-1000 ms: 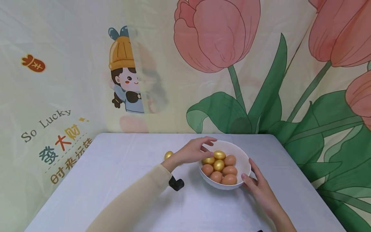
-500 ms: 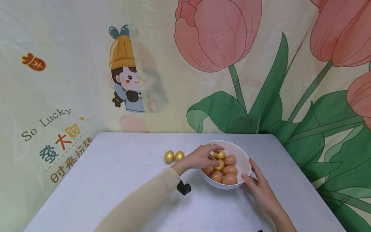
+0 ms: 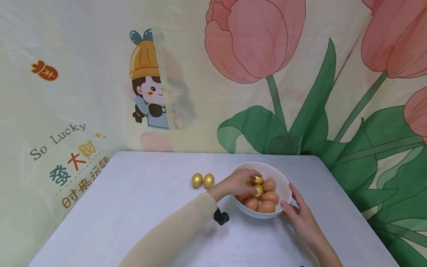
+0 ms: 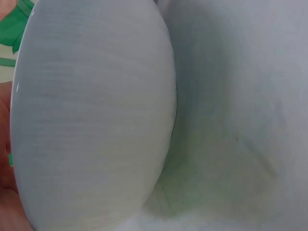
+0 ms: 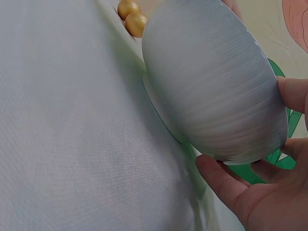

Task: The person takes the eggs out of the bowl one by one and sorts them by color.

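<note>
A white bowl point(image 3: 282, 186) stands on the table with several brown eggs point(image 3: 270, 197) and two visible golden eggs point(image 3: 259, 191) in it. My left hand point(image 3: 235, 183) reaches over the bowl's left rim, fingertips and thumb bent down at the golden eggs; I cannot tell whether they pinch one. My right hand point(image 3: 301, 218) holds the bowl at its right side, thumb at the rim and fingers against the outside, as the right wrist view also shows. The bowl's outer wall point(image 4: 96, 115) fills much of the left wrist view and hides the eggs there.
Two more golden eggs point(image 3: 202, 180) lie side by side on the white-covered table point(image 3: 160, 193), left of the bowl. Behind the table hangs a backdrop point(image 3: 186, 74) printed with tulips and a cartoon figure. A small black device point(image 3: 221, 217) sits under the left wrist.
My left hand has moved right and deeper over the bowl, its fingers lower on the golden eggs. A second golden egg on the table has come into view. My right hand keeps its hold.
</note>
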### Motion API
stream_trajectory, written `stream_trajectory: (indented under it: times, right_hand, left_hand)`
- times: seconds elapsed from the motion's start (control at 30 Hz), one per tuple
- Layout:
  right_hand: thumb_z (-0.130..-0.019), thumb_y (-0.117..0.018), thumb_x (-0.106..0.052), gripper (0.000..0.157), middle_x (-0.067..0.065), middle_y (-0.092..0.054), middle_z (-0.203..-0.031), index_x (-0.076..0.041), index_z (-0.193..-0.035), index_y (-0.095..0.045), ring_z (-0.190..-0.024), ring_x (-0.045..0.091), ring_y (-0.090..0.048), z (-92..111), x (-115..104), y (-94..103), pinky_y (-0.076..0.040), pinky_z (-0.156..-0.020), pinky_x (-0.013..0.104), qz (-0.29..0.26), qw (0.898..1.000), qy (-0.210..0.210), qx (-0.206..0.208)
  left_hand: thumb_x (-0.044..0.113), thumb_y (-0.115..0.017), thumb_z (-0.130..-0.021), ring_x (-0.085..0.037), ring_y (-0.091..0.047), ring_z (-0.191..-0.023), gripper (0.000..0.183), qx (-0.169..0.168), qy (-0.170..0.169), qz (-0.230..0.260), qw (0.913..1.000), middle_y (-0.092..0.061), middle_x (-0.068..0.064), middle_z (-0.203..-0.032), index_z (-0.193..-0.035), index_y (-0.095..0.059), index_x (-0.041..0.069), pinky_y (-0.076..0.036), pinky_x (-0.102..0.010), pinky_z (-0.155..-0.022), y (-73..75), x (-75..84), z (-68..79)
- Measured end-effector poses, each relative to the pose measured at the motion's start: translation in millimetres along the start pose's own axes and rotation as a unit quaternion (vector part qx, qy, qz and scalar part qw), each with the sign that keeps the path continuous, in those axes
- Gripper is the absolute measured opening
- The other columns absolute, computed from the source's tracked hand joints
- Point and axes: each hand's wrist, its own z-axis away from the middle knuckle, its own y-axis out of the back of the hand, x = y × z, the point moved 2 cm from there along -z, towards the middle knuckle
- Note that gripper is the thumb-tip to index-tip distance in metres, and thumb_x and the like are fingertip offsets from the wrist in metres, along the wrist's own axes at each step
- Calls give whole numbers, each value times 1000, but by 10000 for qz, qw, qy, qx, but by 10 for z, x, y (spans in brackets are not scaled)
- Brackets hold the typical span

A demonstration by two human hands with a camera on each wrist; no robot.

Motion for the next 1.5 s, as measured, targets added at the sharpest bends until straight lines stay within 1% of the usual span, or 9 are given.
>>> stream_trajectory:
  times: [0.13,0.23,0.47,0.57,0.8,0.97,1.27,1.4,1.5]
  right_hand:
    - [-106,-57,-58,93,20,-2,-177,-34,-171,6,-152,47,-38,4,9,3,-48,-112,47,-38,10000,61,-23]
    - [-107,-57,-57,92,20,-3,-177,-34,-171,5,-152,46,-39,10,14,4,-49,-112,46,-85,9999,88,-22]
    - [-107,-56,-57,92,20,-4,-177,-34,-171,6,-152,46,-40,21,8,5,-49,-112,47,-52,10000,79,-28]
    - [-106,-55,-58,93,21,-4,-177,-34,-171,7,-152,46,-40,17,6,3,-48,-114,50,-31,10000,58,-47]
    - [-106,-55,-59,93,21,-3,-177,-34,-171,7,-152,47,-39,11,9,5,-47,-115,53,23,10000,21,-36]
    - [-106,-55,-59,93,21,-2,-177,-35,-171,7,-152,47,-39,13,-1,3,-47,-114,52,-5,10000,12,-39]
    - [-107,-56,-57,92,21,-3,-177,-34,-171,6,-151,46,-41,7,11,1,-52,-111,45,-83,10000,30,-26]
    - [-107,-57,-55,92,20,-3,-177,-33,-171,5,-151,46,-41,14,4,0,-52,-110,43,-139,9999,58,-9]
    - [-107,-57,-55,92,20,-3,-177,-33,-171,5,-151,46,-41,20,-2,-1,-52,-110,42,-165,9998,78,-3]
  left_hand:
    - [20,-83,-94,-13,-66,-107,53,5,121,-79,9999,-67,-7,-137,-144,-64,17,-55,-17,-85,-70,31,-29]
    - [20,-83,-94,-16,-64,-116,52,37,108,-207,9997,-69,-6,-135,-143,-65,18,-55,-19,-90,-119,68,-36]
    - [22,-84,-93,-12,-63,-112,51,149,-74,-679,9976,-73,3,-122,-141,-67,16,-50,-22,-98,-220,148,-18]
    - [23,-84,-93,-10,-61,-110,52,104,44,-619,9980,-72,6,-119,-141,-66,17,-50,-21,-95,-261,160,-14]
    - [29,-84,-93,-5,-56,-107,47,94,573,-470,9972,-70,12,-117,-138,-70,25,-51,-22,-96,-300,142,-30]
    - [28,-83,-94,-5,-54,-105,41,55,677,-296,9973,-70,13,-112,-134,-75,27,-52,-22,-92,-297,135,-17]
    - [32,-82,-95,-3,-55,-105,41,107,381,-597,9974,-72,14,-112,-135,-74,29,-49,-20,-92,-285,124,-2]
    - [31,-81,-95,-3,-56,-104,38,184,212,-630,9976,-73,16,-107,-132,-76,29,-48,-20,-93,-280,107,-7]
    - [32,-83,-94,-4,-57,-107,39,242,160,-561,9980,-72,17,-112,-132,-76,29,-48,-23,-97,-275,86,-14]
